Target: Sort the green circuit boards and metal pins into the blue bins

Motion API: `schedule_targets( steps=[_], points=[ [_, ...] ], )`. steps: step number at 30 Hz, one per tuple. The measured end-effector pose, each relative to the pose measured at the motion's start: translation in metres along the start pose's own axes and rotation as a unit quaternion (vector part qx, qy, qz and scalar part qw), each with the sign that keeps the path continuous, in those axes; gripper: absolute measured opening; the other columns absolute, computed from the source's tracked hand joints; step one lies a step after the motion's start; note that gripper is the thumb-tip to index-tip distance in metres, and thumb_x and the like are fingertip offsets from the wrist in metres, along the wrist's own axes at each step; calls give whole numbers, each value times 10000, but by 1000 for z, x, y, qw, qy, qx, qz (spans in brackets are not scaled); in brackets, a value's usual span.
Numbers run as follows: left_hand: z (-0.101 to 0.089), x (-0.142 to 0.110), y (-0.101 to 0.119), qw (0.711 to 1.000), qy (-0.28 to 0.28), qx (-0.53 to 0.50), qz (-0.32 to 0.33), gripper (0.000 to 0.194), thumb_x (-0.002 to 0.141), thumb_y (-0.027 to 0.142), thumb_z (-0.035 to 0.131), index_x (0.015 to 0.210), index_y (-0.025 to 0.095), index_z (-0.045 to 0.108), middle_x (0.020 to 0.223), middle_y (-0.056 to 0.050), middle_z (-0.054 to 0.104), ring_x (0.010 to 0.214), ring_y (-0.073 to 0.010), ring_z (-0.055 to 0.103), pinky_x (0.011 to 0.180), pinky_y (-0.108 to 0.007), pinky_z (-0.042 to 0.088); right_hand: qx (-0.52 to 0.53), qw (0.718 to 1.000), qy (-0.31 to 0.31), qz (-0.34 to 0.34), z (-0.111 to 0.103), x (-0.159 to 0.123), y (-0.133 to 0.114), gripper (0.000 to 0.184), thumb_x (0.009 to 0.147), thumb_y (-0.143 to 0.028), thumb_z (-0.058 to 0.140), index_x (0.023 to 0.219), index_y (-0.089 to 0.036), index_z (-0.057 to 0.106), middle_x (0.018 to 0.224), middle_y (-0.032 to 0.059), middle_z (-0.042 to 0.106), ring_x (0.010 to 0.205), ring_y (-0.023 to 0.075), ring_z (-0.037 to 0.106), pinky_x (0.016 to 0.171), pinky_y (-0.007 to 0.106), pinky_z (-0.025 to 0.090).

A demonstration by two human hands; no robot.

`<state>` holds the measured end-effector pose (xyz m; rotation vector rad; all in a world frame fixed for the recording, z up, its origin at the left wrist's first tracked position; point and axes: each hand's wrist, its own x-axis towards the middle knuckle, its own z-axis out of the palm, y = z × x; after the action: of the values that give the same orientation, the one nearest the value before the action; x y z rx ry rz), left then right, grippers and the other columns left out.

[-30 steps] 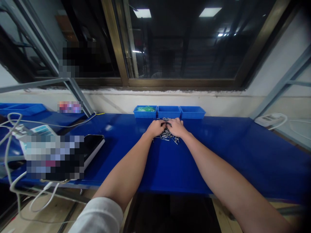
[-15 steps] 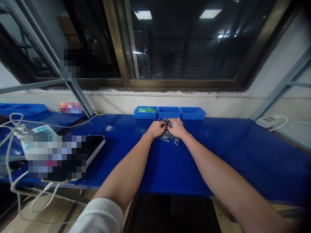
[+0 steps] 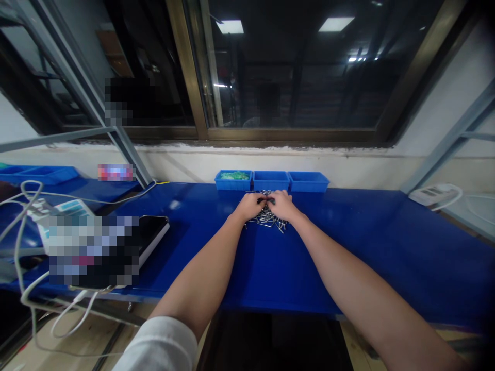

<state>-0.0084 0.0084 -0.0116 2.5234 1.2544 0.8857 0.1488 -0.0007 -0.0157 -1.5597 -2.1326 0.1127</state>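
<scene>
A heap of thin silvery metal pins (image 3: 270, 220) lies on the blue table, some spilling toward me. My left hand (image 3: 250, 206) is curled into the heap from the left, thumb pointing inward. From the right, my right hand (image 3: 283, 205) reaches over the same heap with bent fingers. The thumbs come close together above the pins. Both hands look closed on some of the metal pins, though the fingertips are partly hidden.
Behind the heap three blue bins (image 3: 269, 180) stand in a row; the left one holds green material (image 3: 235, 176). A phone-like device (image 3: 152, 229), partly blurred, lies at left with white cables (image 3: 93, 304). A white power strip (image 3: 435, 194) sits at far right.
My hands stay at the heap, with the fingers shifting slightly among the pins. The whole view has moved a little.
</scene>
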Motion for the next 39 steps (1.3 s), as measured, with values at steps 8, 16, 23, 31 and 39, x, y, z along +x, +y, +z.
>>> schedule_targets(
  steps=[8, 16, 23, 31, 39],
  points=[
    [1, -1, 0, 1000, 10, -7, -13, 224, 799, 220, 509, 932, 204, 688, 952, -13, 701, 883, -173, 629, 826, -259, 459, 205, 977, 55, -12, -1, -1, 4, 195, 697, -178, 616, 874, -184, 699, 702, 16, 669, 675, 153, 593, 668, 266, 447],
    [-3, 0, 5, 999, 37, 2, 23, 253, 802, 234, 548, 1020, 197, 671, 1037, -42, 685, 955, -179, 620, 875, -271, 454, 284, 949, 132, -21, -2, 2, 5, 236, 702, -209, 605, 926, -157, 661, 706, 29, 671, 689, 162, 618, 695, 294, 481],
    [-5, 4, 0, 995, 28, 54, 76, 187, 832, 247, 546, 922, 207, 705, 936, -43, 707, 895, -172, 618, 865, -288, 448, 316, 941, 118, -29, -1, 3, 8, 238, 691, -191, 599, 920, -150, 652, 725, 31, 662, 693, 156, 618, 709, 301, 498],
    [-8, 2, 0, 995, 69, 49, 59, 231, 865, 251, 488, 906, 184, 706, 916, -59, 690, 864, -164, 607, 828, -276, 454, 341, 934, 108, -18, -1, 4, 12, 225, 674, -210, 620, 886, -145, 659, 850, 68, 687, 749, 167, 628, 732, 318, 507],
    [-6, 2, 2, 996, 77, 42, 10, 255, 872, 223, 437, 896, 188, 688, 910, -42, 672, 876, -159, 591, 828, -260, 443, 375, 920, 115, -11, -5, 4, 14, 228, 651, -290, 651, 826, -144, 666, 785, 63, 688, 726, 174, 622, 694, 312, 494]
  ],
)
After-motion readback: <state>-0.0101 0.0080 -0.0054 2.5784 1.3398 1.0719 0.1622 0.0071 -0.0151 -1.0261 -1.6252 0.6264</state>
